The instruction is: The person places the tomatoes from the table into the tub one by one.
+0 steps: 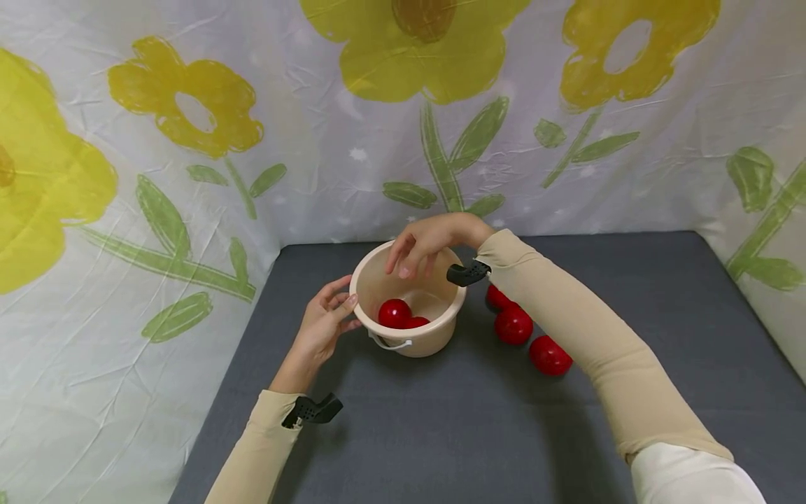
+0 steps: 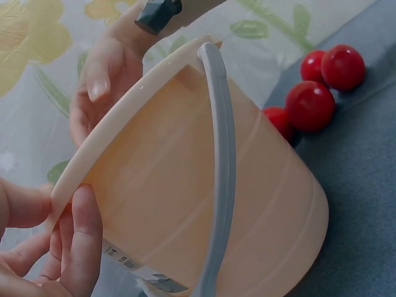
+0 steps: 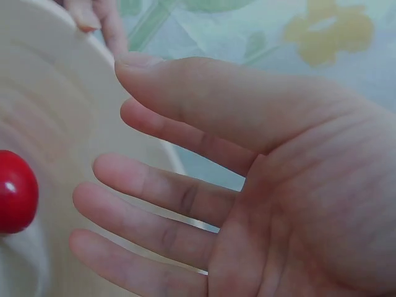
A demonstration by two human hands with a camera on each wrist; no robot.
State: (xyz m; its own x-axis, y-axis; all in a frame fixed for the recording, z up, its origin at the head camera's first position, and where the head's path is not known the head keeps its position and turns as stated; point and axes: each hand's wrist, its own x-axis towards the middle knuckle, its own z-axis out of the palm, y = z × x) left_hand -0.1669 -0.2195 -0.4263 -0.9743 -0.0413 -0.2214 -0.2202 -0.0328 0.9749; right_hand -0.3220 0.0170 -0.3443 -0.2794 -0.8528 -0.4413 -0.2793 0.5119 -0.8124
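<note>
Loading of red balls (image 1: 394,313) into bucket (image 1: 431,341), judged part done.
Nearest, left hand (image 1: 323,327) pinching bucket rim (image 2: 129,103); right of bucket on dark tabletop (image 1: 409,427), four loose balls (image 2: 310,106); inside bucket, two balls showing; farthest, right hand (image 1: 428,241) above bucket, empty, fingers (image 3: 145,223) spread. Called for next, probably: reach of right hand down to a loose ball, with rim steadied.

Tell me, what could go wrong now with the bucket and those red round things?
The left hand holds the bucket at just one side, so a hard tug might tip it. The right hand, holding nothing, hangs over its opening and could bump the edge. The right sleeve overlaps some red round things on the table in the head view; if it dips, they might roll.
</note>
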